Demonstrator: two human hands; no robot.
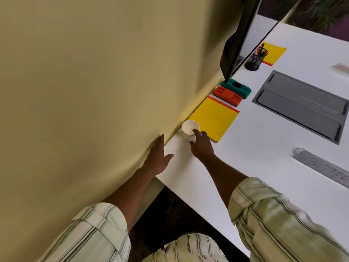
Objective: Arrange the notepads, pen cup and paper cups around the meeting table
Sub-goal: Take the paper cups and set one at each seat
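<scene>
— What is nearest to the camera?

— Two rolled-up sleeves of striped, pale green cloth [264,210], and bare forearms that reach forward over the smooth white desk [264,163]. The left hand [157,157] lies flat at the desk's edge against the matte yellow wall [85,82]; its fingers [159,141] are straight and close together, the thumb held out to the side, and it holds nothing.

— And the right hand?

— The right hand [202,144] is on the small white paper cup [189,129]. Its fingers [196,131] curl over the near rim and side of the cup, so they are closed around it. The cup is round, stands upright with its open mouth up, and is near the wall, just beside the near corner of a flat square yellow notepad with a red strip [214,119]. Whether the cup touches the pad, I cannot tell.

— How does this pad lie?

— Flat, with the red strip on its far edge, along the wall.

— What is beyond it?

— An orange plastic block [227,95], then a teal plastic block [237,87], both long and lying side by side. To the right is a grey rectangular metal hatch [302,106] set in the desk. Farther stands a dark mesh pen cup with coloured pens [254,60], upright, the pens pointing up. Behind it lies a second yellow notepad [274,53], beside a thin dark screen [239,38].
</scene>
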